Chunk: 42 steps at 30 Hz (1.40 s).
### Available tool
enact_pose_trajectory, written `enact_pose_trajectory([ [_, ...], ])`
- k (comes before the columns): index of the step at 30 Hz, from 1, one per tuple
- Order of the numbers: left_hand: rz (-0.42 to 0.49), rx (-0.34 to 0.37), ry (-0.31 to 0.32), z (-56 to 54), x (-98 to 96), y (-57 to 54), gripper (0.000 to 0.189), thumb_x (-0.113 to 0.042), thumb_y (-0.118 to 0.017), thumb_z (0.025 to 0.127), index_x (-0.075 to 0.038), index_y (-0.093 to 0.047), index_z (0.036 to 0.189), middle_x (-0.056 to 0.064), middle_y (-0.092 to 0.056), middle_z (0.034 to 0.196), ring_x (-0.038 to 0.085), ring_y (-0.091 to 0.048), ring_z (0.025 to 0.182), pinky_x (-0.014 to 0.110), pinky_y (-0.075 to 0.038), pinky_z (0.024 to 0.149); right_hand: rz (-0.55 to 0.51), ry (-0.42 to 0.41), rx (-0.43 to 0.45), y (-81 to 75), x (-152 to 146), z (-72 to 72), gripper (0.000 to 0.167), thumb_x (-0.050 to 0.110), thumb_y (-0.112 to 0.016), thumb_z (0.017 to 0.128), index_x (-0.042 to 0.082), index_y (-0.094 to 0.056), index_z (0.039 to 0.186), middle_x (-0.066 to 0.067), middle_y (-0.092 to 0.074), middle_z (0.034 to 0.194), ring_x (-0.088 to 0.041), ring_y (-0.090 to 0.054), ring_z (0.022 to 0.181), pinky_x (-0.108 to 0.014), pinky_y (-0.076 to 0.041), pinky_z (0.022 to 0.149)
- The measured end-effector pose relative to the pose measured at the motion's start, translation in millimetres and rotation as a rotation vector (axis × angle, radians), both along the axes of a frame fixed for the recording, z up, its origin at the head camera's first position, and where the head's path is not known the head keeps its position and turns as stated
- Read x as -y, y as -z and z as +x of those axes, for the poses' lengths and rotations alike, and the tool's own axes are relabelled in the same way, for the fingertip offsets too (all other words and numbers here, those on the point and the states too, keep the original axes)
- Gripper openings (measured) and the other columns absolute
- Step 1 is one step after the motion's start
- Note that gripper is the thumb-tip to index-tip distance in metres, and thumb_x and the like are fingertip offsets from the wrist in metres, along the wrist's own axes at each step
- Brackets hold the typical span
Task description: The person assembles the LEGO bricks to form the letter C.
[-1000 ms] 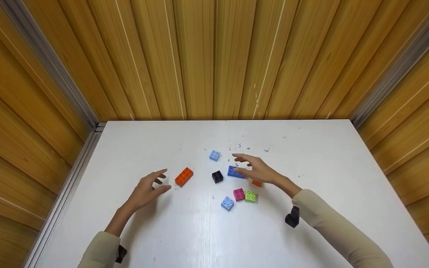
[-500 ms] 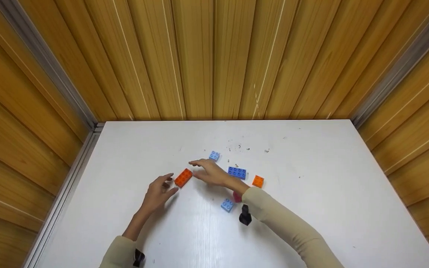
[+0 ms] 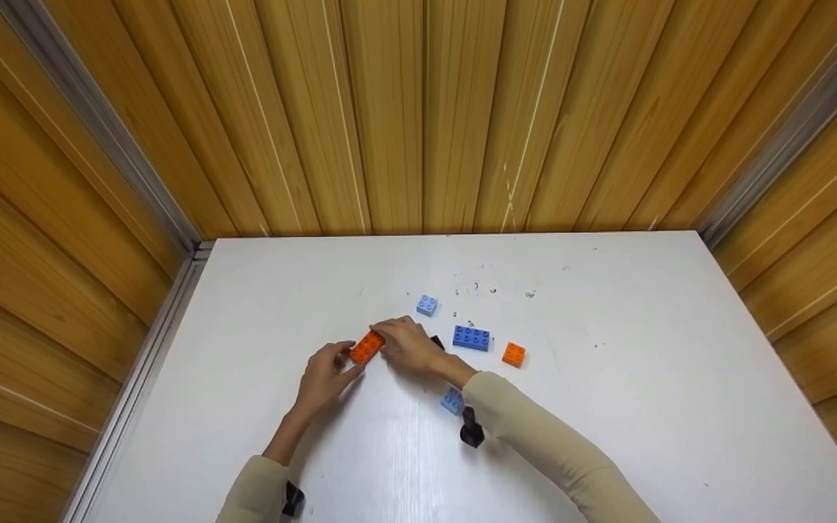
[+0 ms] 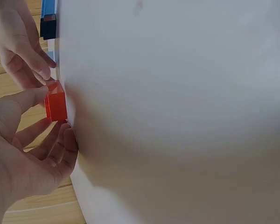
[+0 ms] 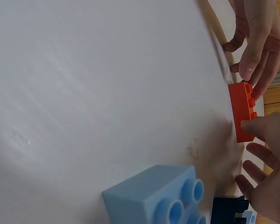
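A red-orange eight-stud toy brick point(image 3: 368, 349) is between my two hands, left of the middle of the table. At its near-left end my left hand point(image 3: 322, 378) pinches it with thumb and fingers. My right hand point(image 3: 410, 347) grips the far-right end; in the right wrist view its thumb lies on the side of the red brick point(image 5: 240, 105). The left wrist view shows the red brick point(image 4: 57, 106) end-on, left thumb on top, the other left fingers curled below. Just behind the right hand, a black brick point(image 3: 438, 342) is mostly hidden.
On the white table point(image 3: 571, 312) lie a light blue brick point(image 3: 426, 305) at the back, a blue brick point(image 3: 471, 338), an orange brick point(image 3: 514, 354) and a second light blue brick point(image 3: 452, 401) by the right sleeve. Wood-patterned panels point(image 3: 418, 116) stand around the table.
My right hand has come left from above the blue brick to the red brick and taken hold. The left hand has moved right onto it. The right arm now covers the pink and green bricks.
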<state>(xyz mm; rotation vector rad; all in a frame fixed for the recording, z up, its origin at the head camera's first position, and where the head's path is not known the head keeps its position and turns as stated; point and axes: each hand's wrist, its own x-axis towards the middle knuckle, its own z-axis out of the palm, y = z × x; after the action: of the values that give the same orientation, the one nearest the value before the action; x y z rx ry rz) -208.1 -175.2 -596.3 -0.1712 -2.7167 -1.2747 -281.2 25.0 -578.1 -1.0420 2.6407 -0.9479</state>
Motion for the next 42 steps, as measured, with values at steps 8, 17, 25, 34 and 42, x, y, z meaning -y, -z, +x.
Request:
enact_pose_trajectory([
  [8,-0.009,0.020,-0.009,2.9,-5.2,-1.2,0.038,-0.004,-0.080,0.084,0.003,-0.069,0.120,0.016,-0.071,0.104,0.026,-0.061,0.090,0.034,-0.048,0.078,-0.023,0.017,-0.008,0.5,0,7.6,0.042,0.009,-0.065,0.097,0.000,-0.061,0.137,-0.014,-0.070,0.129,-0.031,-0.058,0.120,-0.048,-0.044,0.109],
  [17,-0.031,0.019,0.024,4.0,-5.9,-4.1,0.037,-0.001,-0.083,0.080,0.001,-0.071,0.115,0.015,-0.073,0.104,0.025,-0.064,0.090,0.037,-0.053,0.078,0.039,-0.001,-0.134,-1.2,-1,17.0,0.039,0.008,-0.072,0.091,0.003,-0.067,0.130,-0.013,-0.070,0.119,-0.031,-0.058,0.114,-0.046,-0.045,0.101],
  [25,-0.038,-0.035,0.159,16.3,-2.7,-8.6,0.034,-0.001,-0.080,0.084,0.001,-0.071,0.116,0.012,-0.073,0.104,0.024,-0.065,0.090,0.029,-0.052,0.075,0.022,0.036,-0.212,-2.6,-14,43.5,0.034,0.018,-0.079,0.088,0.007,-0.072,0.119,-0.009,-0.072,0.115,-0.026,-0.058,0.111,-0.046,-0.046,0.100],
  [34,0.004,-0.029,0.389,22.9,-9.0,-13.5,0.033,0.001,-0.078,0.085,0.002,-0.071,0.117,0.015,-0.073,0.107,0.028,-0.068,0.092,0.035,-0.056,0.078,0.051,0.064,-0.274,-4.1,-42,73.7,0.034,0.024,-0.083,0.084,0.010,-0.074,0.114,-0.006,-0.073,0.106,-0.022,-0.059,0.104,-0.039,-0.050,0.093],
  [42,-0.023,0.028,0.489,24.4,-19.8,-14.4,0.032,-0.001,-0.079,0.085,0.002,-0.072,0.116,0.016,-0.074,0.108,0.030,-0.069,0.093,0.037,-0.057,0.080,0.083,0.062,-0.269,0.3,-60,88.3,0.033,0.023,-0.083,0.083,0.011,-0.075,0.113,-0.004,-0.073,0.104,-0.019,-0.057,0.101,-0.037,-0.050,0.090],
])
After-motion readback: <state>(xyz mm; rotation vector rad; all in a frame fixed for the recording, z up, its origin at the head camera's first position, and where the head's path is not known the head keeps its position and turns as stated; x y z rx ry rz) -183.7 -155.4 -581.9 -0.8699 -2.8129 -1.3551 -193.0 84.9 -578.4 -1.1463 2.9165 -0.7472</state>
